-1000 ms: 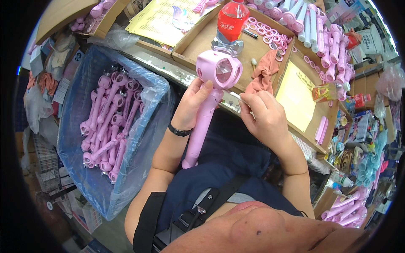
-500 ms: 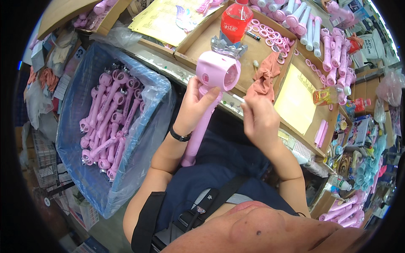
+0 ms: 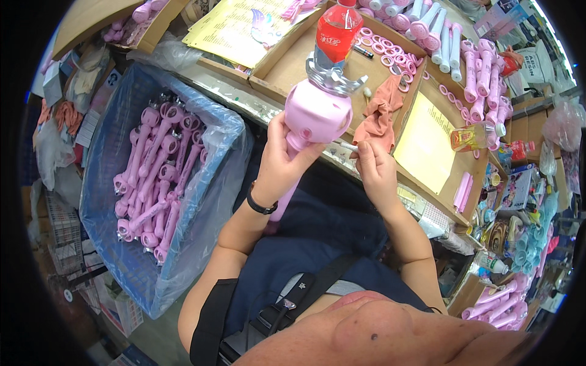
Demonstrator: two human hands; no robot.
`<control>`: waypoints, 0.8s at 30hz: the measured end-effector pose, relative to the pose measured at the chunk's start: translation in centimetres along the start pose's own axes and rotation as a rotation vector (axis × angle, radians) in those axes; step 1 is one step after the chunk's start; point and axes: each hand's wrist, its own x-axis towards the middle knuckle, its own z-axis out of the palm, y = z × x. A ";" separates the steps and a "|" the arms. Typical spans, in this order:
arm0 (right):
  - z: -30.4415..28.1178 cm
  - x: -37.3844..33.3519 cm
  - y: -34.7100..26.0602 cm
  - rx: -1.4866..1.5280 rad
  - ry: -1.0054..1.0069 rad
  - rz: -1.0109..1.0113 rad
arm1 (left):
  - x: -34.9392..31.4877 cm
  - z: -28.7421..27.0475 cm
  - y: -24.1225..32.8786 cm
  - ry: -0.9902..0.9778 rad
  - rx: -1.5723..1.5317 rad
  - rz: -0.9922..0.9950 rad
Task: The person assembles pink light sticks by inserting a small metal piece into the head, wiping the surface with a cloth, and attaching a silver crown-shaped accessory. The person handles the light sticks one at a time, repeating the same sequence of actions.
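Note:
Upright in front of me is a pink toy wand [image 3: 317, 114] with a round, hollow head and a silver crown [image 3: 329, 76] on top. My left hand [image 3: 282, 160] is closed round its neck, just under the head. The handle runs down behind my left wrist toward my lap. To the right of the head, my right hand [image 3: 377, 169] pinches a thin white stick [image 3: 348, 146] between thumb and fingers. The stick points toward the wand's head; whether its tip touches cannot be made out.
A blue-lined bin [image 3: 227, 122] of similar wands stands at my left. Ahead, a cardboard tray [image 3: 278, 68] bears a red-labelled bottle [image 3: 337, 33], pink rings [image 3: 400, 61] and an orange cloth [image 3: 381, 113]. Yellow paper [image 3: 427, 143] and a drink bottle [image 3: 470, 139] lie farther right.
The wand's head has turned, so its large opening no longer faces right, and it sits slightly lower. My right hand has dropped a little with the stick.

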 end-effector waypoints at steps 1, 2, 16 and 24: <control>0.0 0.0 0.1 0.052 -0.045 0.091 | 0.0 0.1 0.0 -0.006 0.000 0.029; -0.1 0.0 0.3 0.086 -0.050 0.185 | -0.1 0.1 -0.1 -0.015 0.003 0.058; 0.7 0.0 0.7 0.195 -0.038 -0.035 | -0.6 0.3 -0.4 0.034 0.151 0.150; 1.2 -1.0 0.2 0.080 0.053 -0.228 | -0.9 -0.4 -0.3 -0.029 0.067 0.160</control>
